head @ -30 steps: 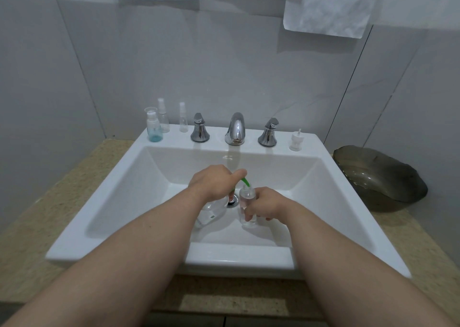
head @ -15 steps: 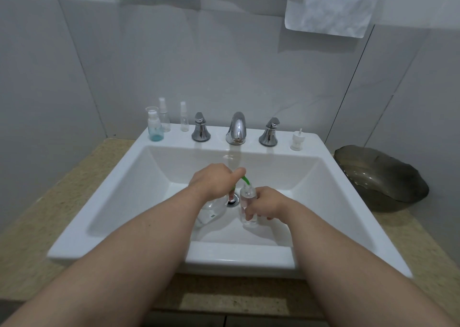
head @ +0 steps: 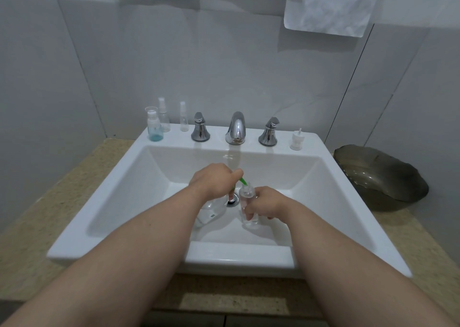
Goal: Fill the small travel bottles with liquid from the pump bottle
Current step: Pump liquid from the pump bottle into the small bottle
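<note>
My left hand (head: 214,180): fisted, knuckles up, curled over the top of the pump bottle (head: 211,211).
My right hand (head: 264,203): fingers wrapped round the travel bottle (head: 247,197), holding it upright.
My forearms: bare, stretched forward, converging; hands just beside each other.

1. Illumination even, cool, moderately dim; source overhead, out of view.
2. Soft shadows beneath white crumpled cloth (head: 331,5) on far wall and across near floor of white ceramic sink (head: 348,202).
3. Glare streaks on chrome tap spout (head: 235,127).
4. Wide-angle bowing at left and right edges; clear plastic travel bottle (head: 247,202) low-contrast against basin.
</note>
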Action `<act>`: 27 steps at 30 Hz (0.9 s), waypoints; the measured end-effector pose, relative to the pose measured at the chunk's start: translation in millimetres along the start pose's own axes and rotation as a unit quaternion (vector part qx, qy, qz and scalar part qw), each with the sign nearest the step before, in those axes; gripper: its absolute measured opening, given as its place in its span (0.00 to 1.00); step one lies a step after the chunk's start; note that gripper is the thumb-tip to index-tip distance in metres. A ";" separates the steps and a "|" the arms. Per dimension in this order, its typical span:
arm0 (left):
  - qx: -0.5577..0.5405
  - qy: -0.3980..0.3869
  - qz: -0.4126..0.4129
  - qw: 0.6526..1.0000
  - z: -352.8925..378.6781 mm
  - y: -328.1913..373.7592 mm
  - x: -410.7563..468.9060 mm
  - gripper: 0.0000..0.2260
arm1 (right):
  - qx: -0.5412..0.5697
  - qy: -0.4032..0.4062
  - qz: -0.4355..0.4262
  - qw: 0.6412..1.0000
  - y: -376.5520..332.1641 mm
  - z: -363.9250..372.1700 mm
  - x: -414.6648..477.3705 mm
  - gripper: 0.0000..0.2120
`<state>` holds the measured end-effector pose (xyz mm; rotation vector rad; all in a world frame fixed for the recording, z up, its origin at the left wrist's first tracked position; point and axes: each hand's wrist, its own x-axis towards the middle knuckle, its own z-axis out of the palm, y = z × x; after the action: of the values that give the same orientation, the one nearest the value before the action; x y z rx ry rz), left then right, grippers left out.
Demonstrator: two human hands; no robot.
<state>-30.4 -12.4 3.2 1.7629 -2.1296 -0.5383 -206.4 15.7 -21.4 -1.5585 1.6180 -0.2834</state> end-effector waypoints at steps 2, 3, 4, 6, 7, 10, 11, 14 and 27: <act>-0.004 0.001 -0.002 1.000 0.0 -0.7 -1.1 0.26 | 0.000 -0.001 0.000 1.000 0.4 -0.2 0.0 0.09; -0.010 0.000 -0.004 1.000 0.0 -1.0 -1.7 0.26 | 0.000 -0.001 0.001 1.000 0.5 -0.2 -0.1 0.09; -0.019 -0.002 -0.007 1.000 0.1 -1.2 -2.3 0.27 | 0.000 -0.002 0.002 1.000 0.2 -0.1 -0.5 0.10; -0.035 -0.004 -0.011 0.999 -0.6 -0.8 -3.9 0.29 | 0.002 -0.004 0.001 1.000 -0.7 0.0 -1.2 0.11; -0.039 -0.005 -0.013 0.999 -1.2 -0.4 -4.7 0.31 | 0.002 -0.005 -0.001 1.000 -1.2 0.3 -1.5 0.12; -0.040 -0.008 -0.017 0.999 -2.5 0.9 -5.6 0.33 | 0.005 -0.005 -0.004 1.000 -1.2 0.1 -1.8 0.11; -0.040 -0.008 -0.019 0.999 -2.6 1.4 -5.8 0.33 | 0.004 -0.004 -0.005 1.000 -0.9 -0.4 -1.7 0.10; -0.038 -0.011 -0.024 0.999 -2.3 1.9 -5.7 0.32 | 0.004 -0.004 -0.004 1.000 -0.4 -0.4 -1.4 0.10; -0.014 -0.011 -0.008 1.000 -1.4 1.3 -0.9 0.26 | 0.002 -0.010 -0.005 1.000 -2.1 0.4 -2.4 0.11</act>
<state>-30.7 -11.4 5.1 1.7688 -2.1143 -0.5905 -205.0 17.6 -19.3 -1.5632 1.5934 -0.2753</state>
